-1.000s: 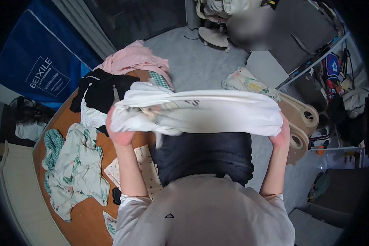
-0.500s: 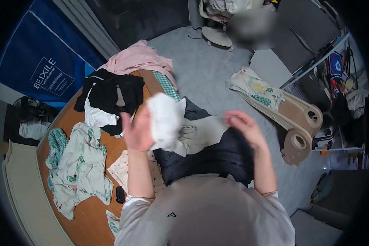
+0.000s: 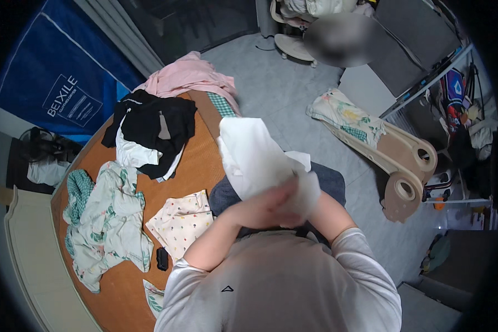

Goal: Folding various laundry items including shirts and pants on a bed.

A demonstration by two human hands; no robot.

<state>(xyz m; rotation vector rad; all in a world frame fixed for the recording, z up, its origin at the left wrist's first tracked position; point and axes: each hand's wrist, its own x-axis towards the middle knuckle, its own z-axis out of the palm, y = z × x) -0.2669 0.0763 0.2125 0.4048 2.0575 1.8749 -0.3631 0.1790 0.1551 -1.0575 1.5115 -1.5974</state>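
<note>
A white garment (image 3: 254, 155) is spread over my lap, its far end reaching past my knees toward the bed. My left hand (image 3: 268, 206) crosses in front of me and lies against its near part, blurred by motion, so I cannot make out its fingers. A bunched, smeared fold (image 3: 309, 199) of the same cloth stands just right of that hand. My right forearm (image 3: 332, 217) comes in from the right and ends behind this fold; the right hand is mostly hidden there. Dark trousers (image 3: 332, 180) cover my legs beneath the cloth.
On the brown bed surface (image 3: 122, 299) at left lie a dotted cream garment (image 3: 185, 218), a leaf-print garment (image 3: 108, 221), a small black object (image 3: 161, 259) and black clothes (image 3: 155, 127). Pink cloth (image 3: 191, 77) drapes the far corner. A beige plastic frame (image 3: 393, 141) stands on the floor at right.
The white cloth has gone from a raised bundle at my left hand to a wider spread across my lap. Both hands have come together at the middle, nearer my body.
</note>
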